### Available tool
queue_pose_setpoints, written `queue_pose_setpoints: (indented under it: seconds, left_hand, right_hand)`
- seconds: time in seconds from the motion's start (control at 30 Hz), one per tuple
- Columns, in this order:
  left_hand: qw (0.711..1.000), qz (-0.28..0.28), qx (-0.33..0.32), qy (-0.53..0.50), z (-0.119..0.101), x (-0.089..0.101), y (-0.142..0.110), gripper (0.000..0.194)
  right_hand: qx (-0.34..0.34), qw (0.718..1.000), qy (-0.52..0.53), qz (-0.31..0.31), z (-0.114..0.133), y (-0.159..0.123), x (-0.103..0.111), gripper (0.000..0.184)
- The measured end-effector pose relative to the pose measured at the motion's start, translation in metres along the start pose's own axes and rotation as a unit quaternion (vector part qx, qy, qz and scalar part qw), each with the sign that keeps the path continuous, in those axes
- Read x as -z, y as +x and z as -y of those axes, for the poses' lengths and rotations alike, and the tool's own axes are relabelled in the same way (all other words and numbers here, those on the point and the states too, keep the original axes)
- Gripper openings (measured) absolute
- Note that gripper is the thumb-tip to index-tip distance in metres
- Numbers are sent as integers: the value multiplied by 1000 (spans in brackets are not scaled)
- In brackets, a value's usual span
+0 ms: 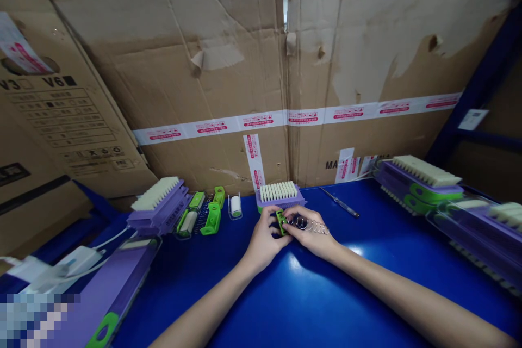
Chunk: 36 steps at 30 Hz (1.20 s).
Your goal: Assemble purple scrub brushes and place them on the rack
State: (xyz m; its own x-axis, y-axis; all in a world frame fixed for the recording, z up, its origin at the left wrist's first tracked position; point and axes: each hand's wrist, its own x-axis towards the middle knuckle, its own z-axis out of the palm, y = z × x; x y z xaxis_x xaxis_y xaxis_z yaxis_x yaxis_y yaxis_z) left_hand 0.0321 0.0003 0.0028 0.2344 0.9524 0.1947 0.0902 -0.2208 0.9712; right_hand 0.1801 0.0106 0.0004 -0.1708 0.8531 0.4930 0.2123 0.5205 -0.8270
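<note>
Head | hands: green part, spring | clear case: white cylinder inside

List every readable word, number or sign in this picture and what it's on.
"V3", beside an unfilled square: brown printed cardboard panel at left.
"V6", beside a filled black square: same panel.
"MA", the rest covered by tape: tall brown cardboard wall.
Too small or blurred: the panel's table and row of symbols, the red print on the long white tape strip, and the white rectangular label at right.
</note>
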Motion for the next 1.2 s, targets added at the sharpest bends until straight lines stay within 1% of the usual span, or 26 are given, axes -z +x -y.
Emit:
queue_pose_setpoints:
  seconds: [0.1, 0.23, 0.33, 0.4, 0.57, 0.73, 0.83, 0.93, 1.0, 1.13, 1.2]
  left_hand:
    - [1000, 5, 2, -16, 1, 1, 0, 55]
    - [999, -39, 1, 2, 1, 0, 0, 55]
    - [994, -80, -38, 56, -1, -1, -1, 54]
    - [988, -98, -70, 98, -1, -1, -2, 51]
    - [968, -102, -122, 193, 1, 0, -7, 45]
    - [955, -92, -149, 239, 4, -2, -9, 43]
    - [947, -105, -154, 263, 4, -3, -9, 43]
    - [931, -129, -129, 317, 0, -3, -8, 39]
    - [917, -130, -117, 360, -2, -3, -8, 35]
    - [881, -131, -129, 435, -5, -5, -8, 31]
    - [859, -122, -137, 478, -5, -6, -9, 24]
  right_hand:
    - [-52, 997, 48, -6, 0, 1, -1, 15]
    - [-82, 992, 93, -11, 0, 2, -2, 18]
    - [-97, 986, 133, -8, 0, 3, -2, 22]
    - [-111, 981, 157, -7, 1, 3, -3, 24]
    - [-161, 966, 201, -18, 6, 3, -3, 26]
    - [-217, 945, 244, -37, 9, 4, -2, 32]
    - [-239, 932, 271, -38, 8, 4, -2, 39]
    - [-243, 928, 279, -44, 6, 5, -4, 47]
    - [-240, 931, 272, -46, 5, 5, -5, 51]
    - [-226, 941, 247, -42, 5, 3, -6, 60]
    - [-214, 950, 226, -35, 4, 3, -6, 60]
